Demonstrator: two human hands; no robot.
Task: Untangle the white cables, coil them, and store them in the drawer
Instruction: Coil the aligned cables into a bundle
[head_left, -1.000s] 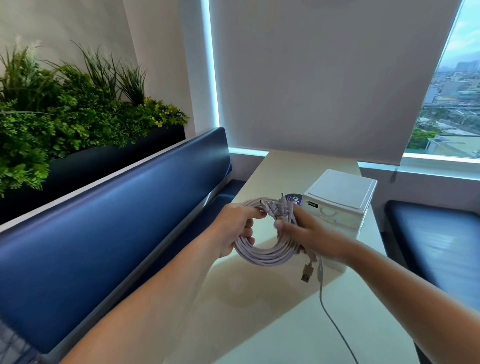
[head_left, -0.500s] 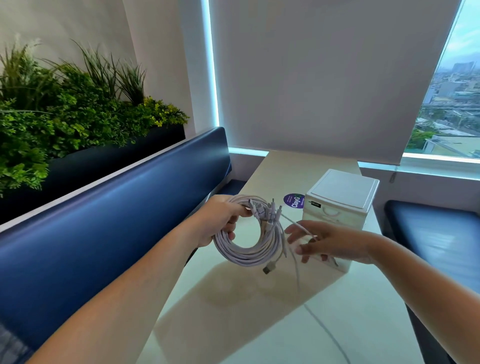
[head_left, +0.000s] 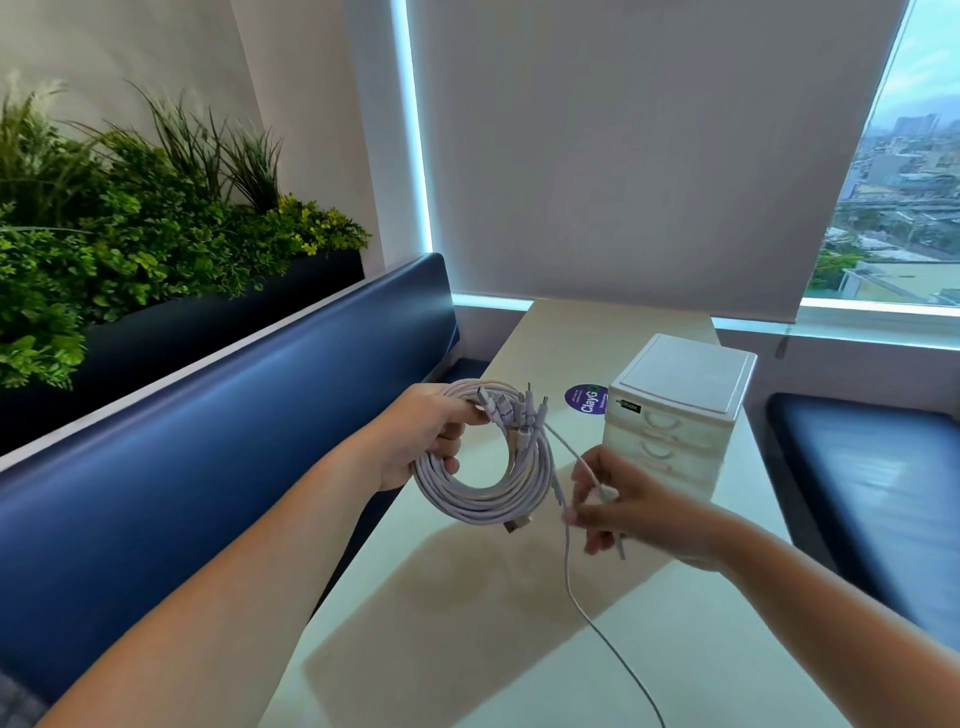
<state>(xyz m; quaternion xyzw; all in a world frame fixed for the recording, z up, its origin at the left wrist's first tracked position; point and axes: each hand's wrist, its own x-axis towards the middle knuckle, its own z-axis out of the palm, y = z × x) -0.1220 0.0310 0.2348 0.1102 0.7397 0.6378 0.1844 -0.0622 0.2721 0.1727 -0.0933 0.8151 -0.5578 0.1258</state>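
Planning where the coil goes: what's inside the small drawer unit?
Nothing inside shows: on the drawer unit the visible drawers are pushed in, with opaque fronts. The right hand, pinching a loose cable, covers part of its lower front.

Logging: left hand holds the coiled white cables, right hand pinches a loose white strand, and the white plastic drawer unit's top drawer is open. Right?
No: the head view shows all drawers of the white plastic drawer unit shut. The left hand holds the coiled white cables; the right hand pinches the loose white strand.
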